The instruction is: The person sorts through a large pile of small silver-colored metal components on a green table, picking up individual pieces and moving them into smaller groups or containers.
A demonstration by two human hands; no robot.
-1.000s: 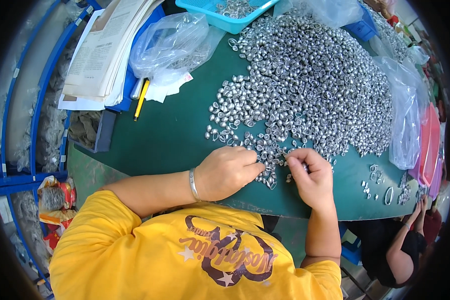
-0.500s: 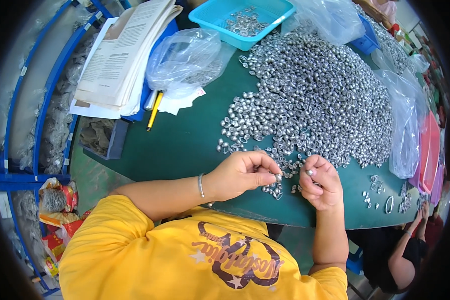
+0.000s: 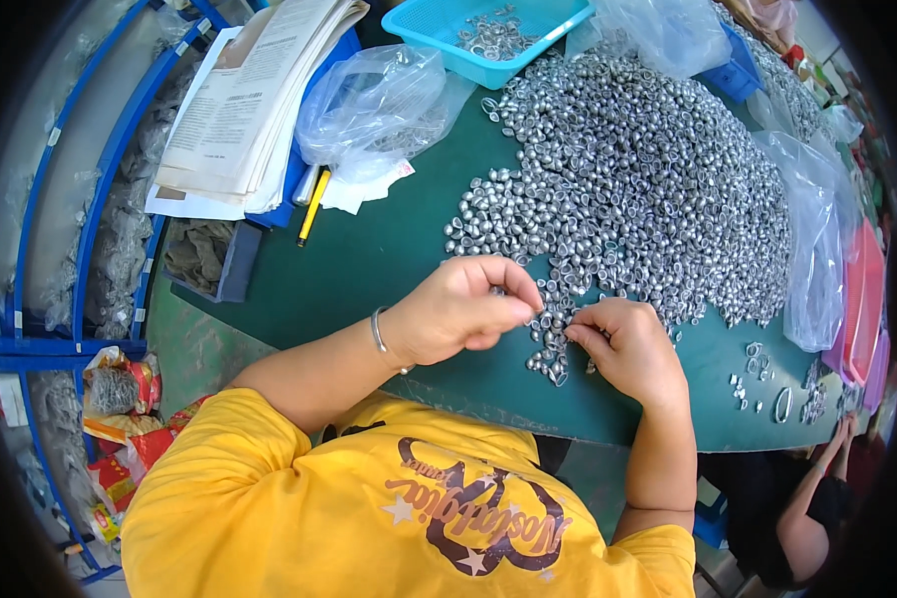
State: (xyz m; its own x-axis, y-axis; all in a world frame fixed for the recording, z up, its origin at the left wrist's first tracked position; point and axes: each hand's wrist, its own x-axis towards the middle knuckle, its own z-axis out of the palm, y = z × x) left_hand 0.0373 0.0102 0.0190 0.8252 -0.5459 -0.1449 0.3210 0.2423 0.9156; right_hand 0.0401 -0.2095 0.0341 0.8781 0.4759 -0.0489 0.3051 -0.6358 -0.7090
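Note:
A large heap of small silvery, rounded metal pieces (image 3: 658, 169), many of them hollow like tiny cups or rings, covers the green table. A narrow trail of the same pieces (image 3: 548, 357) runs toward me between my hands. My left hand (image 3: 463, 311), with a silver bangle (image 3: 379, 331) at its wrist, hovers beside this trail with curled fingers. Its thumb and forefinger come close together; what they hold, if anything, is hidden. My right hand (image 3: 628, 344) reaches in from the other side, palm down, thumb and forefinger pinched at the trail's pieces; its fingertips hide any piece held.
A blue basket (image 3: 488, 70) of metal rings stands at the back. Left are stacked papers (image 3: 249, 110), a plastic bag (image 3: 369, 105), a yellow pen (image 3: 314, 207) and a grey box (image 3: 239, 264). Sorted pieces (image 3: 757, 361) and a pink tray (image 3: 864, 299) lie right, near another person's hands (image 3: 843, 434).
Both hands have moved up toward the heap. My right hand has turned palm down and reached to the loose pieces. The metal pieces seen earlier at both hands' fingertips no longer show.

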